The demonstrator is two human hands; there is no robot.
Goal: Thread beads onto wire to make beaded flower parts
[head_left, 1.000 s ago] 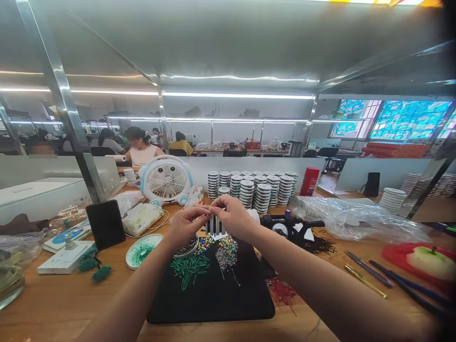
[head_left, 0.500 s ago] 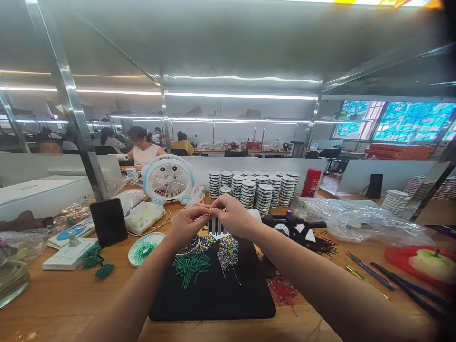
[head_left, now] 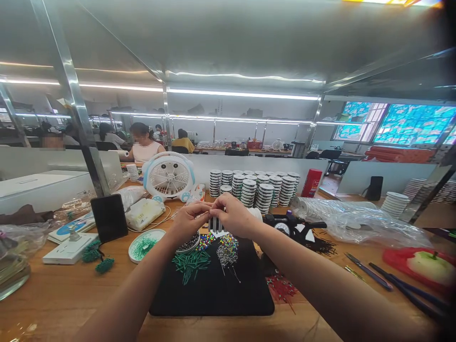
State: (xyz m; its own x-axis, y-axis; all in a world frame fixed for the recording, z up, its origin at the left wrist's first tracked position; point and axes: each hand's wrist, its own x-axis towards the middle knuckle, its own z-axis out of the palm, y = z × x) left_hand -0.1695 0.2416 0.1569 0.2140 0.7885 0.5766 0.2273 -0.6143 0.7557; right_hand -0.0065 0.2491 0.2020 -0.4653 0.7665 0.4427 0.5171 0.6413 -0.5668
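My left hand (head_left: pixel 188 221) and my right hand (head_left: pixel 232 216) meet over the black mat (head_left: pixel 213 299), thumbs and fingertips pinched together. What is between the fingertips is too small to make out. Just below them shows a grey-and-white ribbed piece (head_left: pixel 215 225), partly covered by my hands. On the mat lie green tubes (head_left: pixel 192 266), multicoloured round beads (head_left: pixel 205 241) and a heap of pins with coloured ends (head_left: pixel 228 251). Behind my left wrist, a bowl of small dark pieces (head_left: pixel 190 244) is half hidden.
Stacked white spools (head_left: pixel 263 197) stand at the back beside a white fan (head_left: pixel 169 175). Left are a dish of green bits (head_left: pixel 146 243) and a black tablet-like panel (head_left: pixel 109 218). Right lie red pieces (head_left: pixel 281 289), scissors (head_left: pixel 409 287) and bagged spools (head_left: pixel 342 213). Co-workers sit beyond the partition.
My hands stay pinched together in nearly the same place, with only slight finger movement. The camera view has shifted slightly.
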